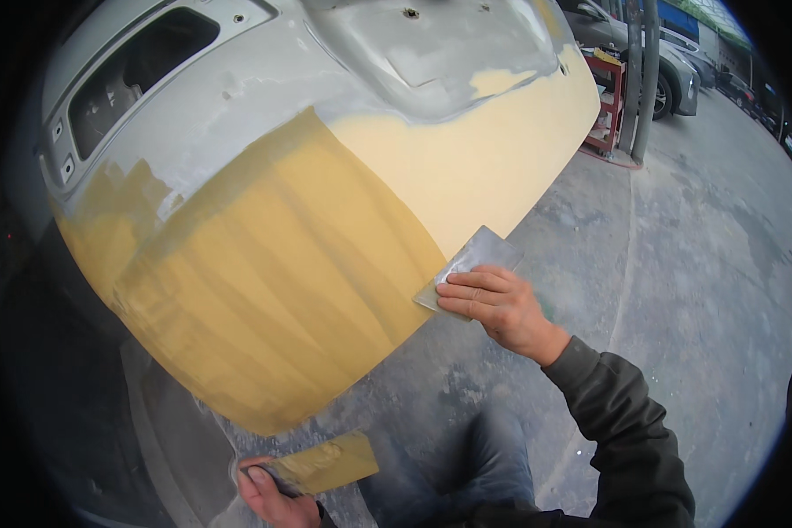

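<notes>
My right hand (493,312) grips a flat metal spreader (488,246), resting on the right edge of a large grey car body panel (202,79), where darker yellow filler (264,264) meets pale cream filler (449,167). The darker filler covers the near part of the panel in broad streaks. Below the panel's near edge, my left hand (273,497) holds a second flat blade (326,462) carrying a smear of yellow filler. The panel has a dark cutout at its upper left.
Grey concrete floor (678,264) lies to the right and below, with my legs (440,466) at the bottom. At upper right stand a red trolley (609,106), metal posts (644,79) and a parked car (682,88). More vehicles show farther back.
</notes>
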{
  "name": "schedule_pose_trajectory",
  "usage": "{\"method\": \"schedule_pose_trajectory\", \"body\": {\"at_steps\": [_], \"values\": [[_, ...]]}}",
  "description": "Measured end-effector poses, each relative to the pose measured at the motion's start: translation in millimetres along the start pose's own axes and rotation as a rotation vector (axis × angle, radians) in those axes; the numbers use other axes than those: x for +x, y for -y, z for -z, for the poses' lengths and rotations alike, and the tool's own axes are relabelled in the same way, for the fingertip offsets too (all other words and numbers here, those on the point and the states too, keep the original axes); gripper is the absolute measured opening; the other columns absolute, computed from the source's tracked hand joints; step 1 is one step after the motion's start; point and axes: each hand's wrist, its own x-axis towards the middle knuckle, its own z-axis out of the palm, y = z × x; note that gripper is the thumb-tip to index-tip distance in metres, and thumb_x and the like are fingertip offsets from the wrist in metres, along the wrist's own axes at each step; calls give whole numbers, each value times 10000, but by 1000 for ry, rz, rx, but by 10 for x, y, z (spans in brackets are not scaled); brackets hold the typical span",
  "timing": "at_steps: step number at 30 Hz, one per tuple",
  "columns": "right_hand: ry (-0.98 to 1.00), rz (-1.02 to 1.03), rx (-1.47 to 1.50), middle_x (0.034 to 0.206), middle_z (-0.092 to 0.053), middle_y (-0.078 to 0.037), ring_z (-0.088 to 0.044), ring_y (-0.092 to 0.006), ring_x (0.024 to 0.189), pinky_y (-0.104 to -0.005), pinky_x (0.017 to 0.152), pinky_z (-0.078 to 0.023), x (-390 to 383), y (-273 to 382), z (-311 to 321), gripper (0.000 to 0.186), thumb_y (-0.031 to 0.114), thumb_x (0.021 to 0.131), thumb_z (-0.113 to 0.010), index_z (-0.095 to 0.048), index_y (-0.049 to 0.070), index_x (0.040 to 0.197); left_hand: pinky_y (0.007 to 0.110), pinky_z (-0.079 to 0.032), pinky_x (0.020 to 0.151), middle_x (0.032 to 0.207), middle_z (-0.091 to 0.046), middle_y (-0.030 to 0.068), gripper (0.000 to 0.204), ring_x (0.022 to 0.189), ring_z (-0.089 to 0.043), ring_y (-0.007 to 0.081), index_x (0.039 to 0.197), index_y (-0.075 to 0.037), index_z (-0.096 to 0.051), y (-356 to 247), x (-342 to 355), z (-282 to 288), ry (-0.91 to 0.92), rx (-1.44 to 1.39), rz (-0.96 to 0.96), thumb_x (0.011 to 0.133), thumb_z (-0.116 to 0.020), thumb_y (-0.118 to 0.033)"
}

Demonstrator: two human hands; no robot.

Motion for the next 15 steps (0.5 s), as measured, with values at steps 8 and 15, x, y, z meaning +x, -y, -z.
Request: {"method": "schedule_pose_trajectory", "body": {"at_steps": [8,15], "values": [[-29,-42,26,1316,-764,3,-704,-212,1233,-401,1056,-562,-310,123,-124,399,-5,875,-677,-781,130,1237,286,-480,777,888,-537,29,334,839,-557,117,1023,-33,-541,-118,-78,39,-4,23,-50,1156,-503,-337],[-41,-177,235,1339,-756,-57,-713,-262,1235,-417,1053,-564,-435,308,-6,409,-9,880,-694,-763,94,1270,283,-474,742,857,-572,15,310,789,-564,106,1026,-32,-568,-146,-211,125,30,37,-37,1149,-519,-312]]}}
